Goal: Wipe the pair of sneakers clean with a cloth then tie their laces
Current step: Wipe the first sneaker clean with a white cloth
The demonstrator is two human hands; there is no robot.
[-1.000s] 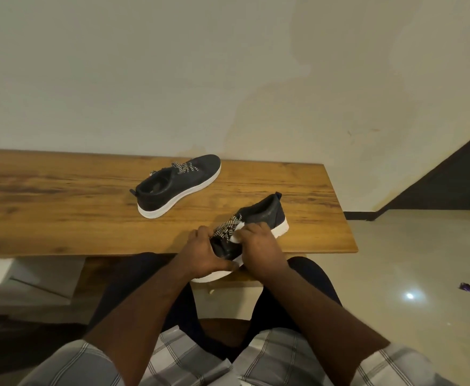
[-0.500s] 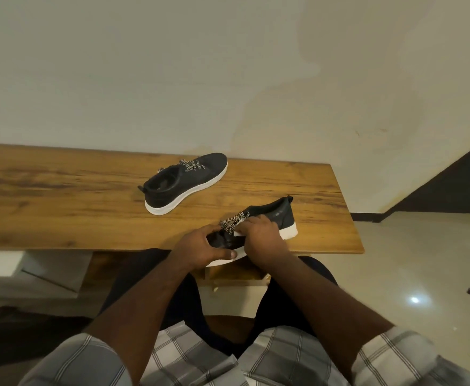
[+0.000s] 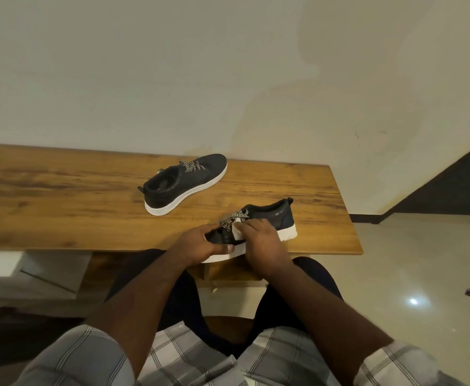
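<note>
The left hand [image 3: 197,246] grips the near sneaker's [image 3: 272,218] toe at the table [image 3: 61,207] edge; the right hand [image 3: 261,238] presses a held white cloth [image 3: 237,232] against its side.

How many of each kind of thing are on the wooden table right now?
Black sneakers with white soles: 2 (far one, near one held by the left hand)
White cloths: 1, under the right hand
Total: 3
</note>
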